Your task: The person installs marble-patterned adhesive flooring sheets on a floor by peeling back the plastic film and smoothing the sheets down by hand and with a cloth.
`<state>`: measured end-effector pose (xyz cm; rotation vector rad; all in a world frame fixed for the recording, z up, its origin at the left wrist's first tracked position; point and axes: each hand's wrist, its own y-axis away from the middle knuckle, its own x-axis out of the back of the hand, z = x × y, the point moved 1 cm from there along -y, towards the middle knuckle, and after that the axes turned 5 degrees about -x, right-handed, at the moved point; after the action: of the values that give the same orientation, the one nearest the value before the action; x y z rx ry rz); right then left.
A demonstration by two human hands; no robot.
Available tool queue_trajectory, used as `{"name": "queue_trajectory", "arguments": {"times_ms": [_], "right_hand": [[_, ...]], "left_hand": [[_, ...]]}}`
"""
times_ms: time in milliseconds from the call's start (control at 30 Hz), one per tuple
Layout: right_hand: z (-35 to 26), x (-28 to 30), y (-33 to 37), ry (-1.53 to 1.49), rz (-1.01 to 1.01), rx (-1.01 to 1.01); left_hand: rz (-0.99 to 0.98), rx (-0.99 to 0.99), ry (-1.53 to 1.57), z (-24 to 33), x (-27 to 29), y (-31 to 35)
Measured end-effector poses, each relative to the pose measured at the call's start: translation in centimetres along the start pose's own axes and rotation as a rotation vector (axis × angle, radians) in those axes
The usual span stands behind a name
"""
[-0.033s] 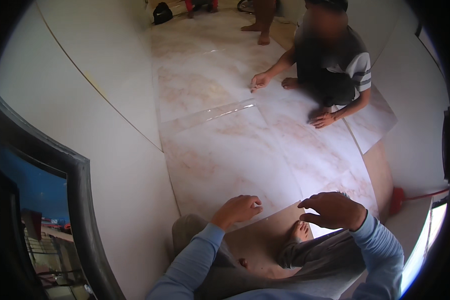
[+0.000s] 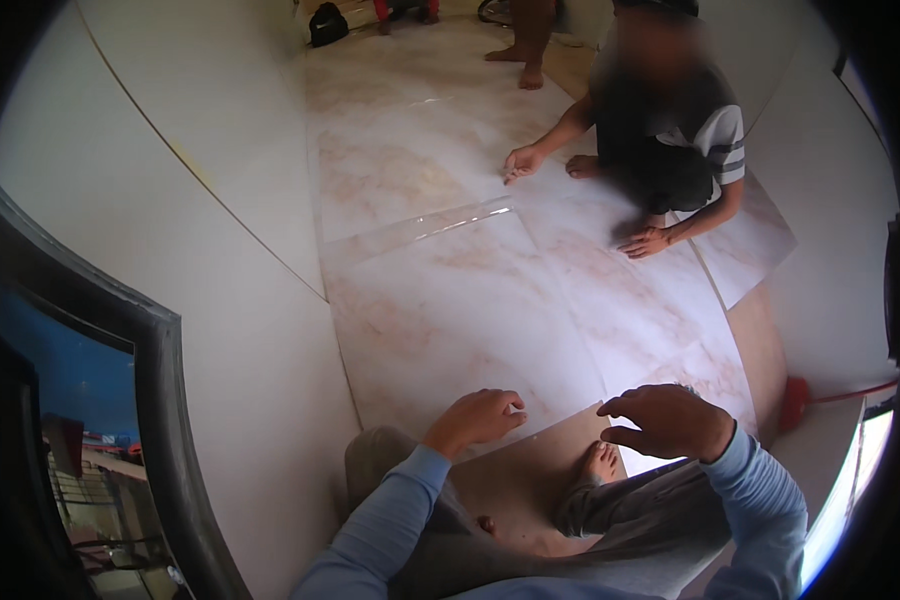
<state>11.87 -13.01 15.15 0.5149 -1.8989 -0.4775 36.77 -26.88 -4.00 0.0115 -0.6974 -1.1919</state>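
White-and-pink marble-patterned sheets (image 2: 440,320) cover the floor in front of me. My left hand (image 2: 480,418) hovers near the closest sheet edge, fingers loosely bent and apart, holding nothing. To its right is my right hand (image 2: 665,418), its thumb spread from the fingers in a wide curve, with nothing visible in it. A strip of clear shiny tape (image 2: 462,220) lies across the sheets further off. A person (image 2: 670,150) crouches on the far right, one hand (image 2: 647,243) flat on the sheet and the other hand (image 2: 523,163) low by the tape.
Bare brown floor (image 2: 530,490) shows between my legs. A pale wall (image 2: 240,330) runs along my left, beside a dark-framed opening (image 2: 160,370). On the right is a red object (image 2: 794,402). A black bag (image 2: 327,25) and another person's bare feet (image 2: 530,76) are far back.
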Motion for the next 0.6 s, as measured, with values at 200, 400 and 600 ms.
{"name": "queue_trajectory", "arguments": {"times_ms": [200,400,600], "right_hand": [[-0.5,0.3,-0.1,0.011,-0.008,0.01],[-0.6,0.0,-0.3,0.033,-0.011,0.004],[0.1,-0.5,0.2,0.022,0.027,0.03]], "left_hand": [[0.017,-0.035,-0.015,-0.8,-0.8,-0.3],[0.039,-0.051,-0.032,-1.3,-1.3,-0.5],[0.06,-0.057,-0.052,-0.7,-1.3,-0.3]]}}
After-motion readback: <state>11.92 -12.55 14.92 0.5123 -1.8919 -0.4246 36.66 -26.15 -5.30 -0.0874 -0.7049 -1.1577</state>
